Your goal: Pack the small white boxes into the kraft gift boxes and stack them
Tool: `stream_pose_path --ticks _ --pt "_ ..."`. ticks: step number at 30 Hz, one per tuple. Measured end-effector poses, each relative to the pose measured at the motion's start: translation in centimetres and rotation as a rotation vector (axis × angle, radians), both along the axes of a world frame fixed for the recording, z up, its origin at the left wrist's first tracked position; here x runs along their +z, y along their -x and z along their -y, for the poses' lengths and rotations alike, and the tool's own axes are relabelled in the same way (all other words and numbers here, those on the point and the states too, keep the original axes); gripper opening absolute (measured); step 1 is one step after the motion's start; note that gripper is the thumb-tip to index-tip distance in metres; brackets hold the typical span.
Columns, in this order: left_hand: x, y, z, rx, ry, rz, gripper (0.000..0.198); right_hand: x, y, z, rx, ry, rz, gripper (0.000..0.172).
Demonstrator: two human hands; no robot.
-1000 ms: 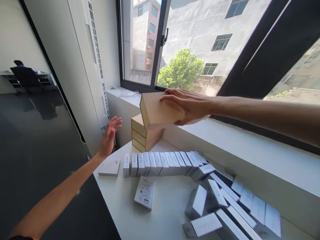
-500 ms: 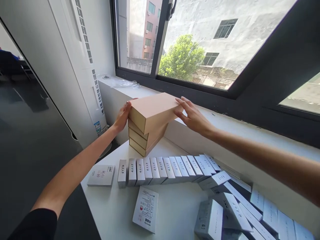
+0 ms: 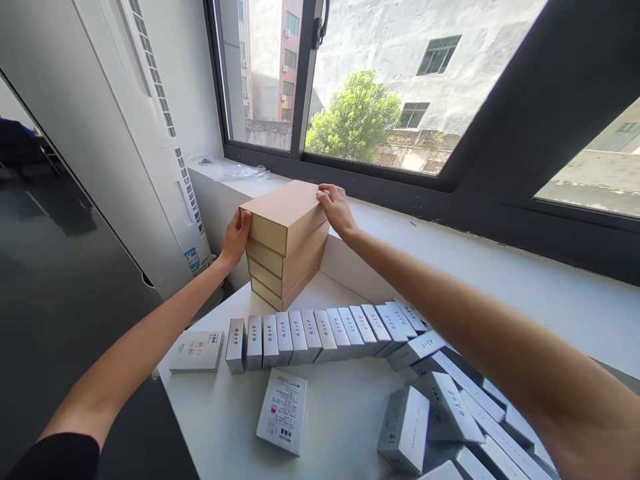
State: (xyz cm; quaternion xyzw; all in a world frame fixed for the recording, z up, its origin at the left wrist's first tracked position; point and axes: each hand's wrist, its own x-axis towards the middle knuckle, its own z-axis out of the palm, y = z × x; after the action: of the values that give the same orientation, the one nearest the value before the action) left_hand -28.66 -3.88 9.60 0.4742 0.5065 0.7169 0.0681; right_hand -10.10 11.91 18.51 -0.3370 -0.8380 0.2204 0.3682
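Note:
A stack of several tan cardboard boxes [image 3: 267, 268] stands at the far corner of the white table [image 3: 345, 407], beside the sill. The top box [image 3: 283, 208] rests squarely over the others. My left hand [image 3: 236, 239] grips its left edge, thumb on the near face and fingers hidden behind. At its far right corner, my right hand [image 3: 337, 205] has its fingers curled over the edge. In front of the stack runs a row of small white printed boxes [image 3: 320, 333], standing side by side. One white box [image 3: 197, 351] lies flat at the left, another [image 3: 283, 411] lies nearer to me.
More white boxes [image 3: 453, 407] lie in a leaning heap at the right, partly behind my right forearm. Clear plastic wrap [image 3: 243, 172] lies on the white window sill [image 3: 425, 247]. A tall white appliance [image 3: 135, 133] stands at the left, above a dark floor.
The top box has turned and come down into line with the stack. My right hand has moved left and curled its fingers round the corner. My left hand keeps its hold.

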Motion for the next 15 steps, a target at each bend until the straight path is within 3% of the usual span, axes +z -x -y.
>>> stream_pose_path --ticks 3,5,8,11,13,15 --pt "-0.7 1.1 2.6 -0.057 0.053 -0.019 0.080 -0.5 -3.1 1.9 -0.002 0.007 0.001 0.056" --pt "-2.3 2.2 6.8 -0.057 0.134 -0.075 0.082 -1.7 -7.2 4.7 0.015 -0.022 0.033 0.059" --pt "-6.6 3.5 15.8 -0.004 0.451 -0.255 0.082 -5.0 -15.5 9.9 0.138 -0.063 0.282 0.054" --pt "-11.9 4.0 23.7 -0.091 0.884 -0.571 0.093 -8.2 -22.9 12.8 0.167 -0.091 0.477 0.049" --pt "-14.8 3.9 26.4 -0.088 1.007 -0.738 0.094 -9.2 -26.0 12.5 0.030 -0.044 0.486 0.048" --pt "-16.4 3.6 26.9 0.002 0.998 -0.818 0.089 -9.2 -27.7 11.0 -0.152 0.053 0.475 0.050"
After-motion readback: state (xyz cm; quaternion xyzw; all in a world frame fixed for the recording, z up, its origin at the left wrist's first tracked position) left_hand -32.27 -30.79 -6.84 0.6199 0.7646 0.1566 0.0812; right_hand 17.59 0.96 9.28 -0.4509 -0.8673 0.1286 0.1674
